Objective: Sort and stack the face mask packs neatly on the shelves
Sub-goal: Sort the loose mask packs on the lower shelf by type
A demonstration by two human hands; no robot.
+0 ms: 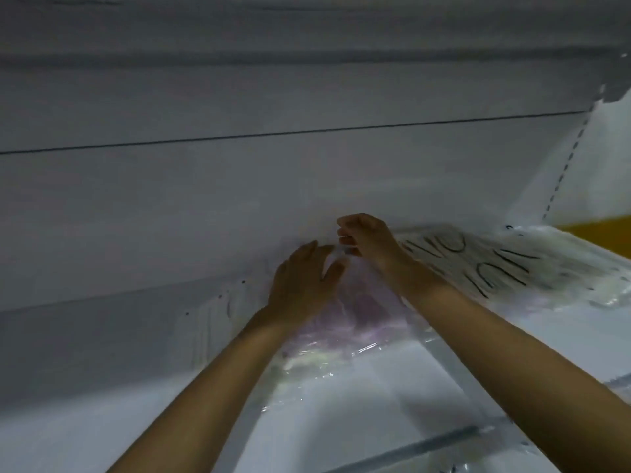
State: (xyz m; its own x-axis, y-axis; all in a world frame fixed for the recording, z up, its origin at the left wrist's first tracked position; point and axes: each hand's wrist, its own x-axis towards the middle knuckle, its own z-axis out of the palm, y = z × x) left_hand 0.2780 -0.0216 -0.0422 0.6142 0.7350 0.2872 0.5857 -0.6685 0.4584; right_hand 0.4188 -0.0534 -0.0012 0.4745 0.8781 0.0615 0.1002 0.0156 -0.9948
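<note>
Nearest: clear plastic wrap [341, 404] low in view, glossy, contents washed out by glare; not clear what sits inside.

Mid: pink face mask pack [362, 312] in a transparent sleeve, lying on the white shelf [102, 336] between both forearms, far end toward the back panel. Left hand [302, 285] laid flat on the pack's left side, fingers straight and spread, thumb angled toward the other hand; pressing, not gripping. Right hand [367, 238] curled at the pack's far top edge, fingertips pinching what looks like the sleeve's flap or seam; blur hides the exact hold.

Just right, touching or slightly overlapping: white mask pack [495, 268] with dark ear loops showing through the film, lying flat, tilted off the shelf line.

Far: pale back panel [307, 182] with one dark horizontal seam; slotted upright [566, 165] at right; yellow surface [594, 233] beyond.

Step in hand, by judgement: seating and squaring the pink pack. To do well: keep flat palm as anchor, draw far edge taut to smooth the film, butt it against the back panel, align long side parallel with the neighbour, leave no overlap. Slippery film likely to slide; release pinch last.
</note>
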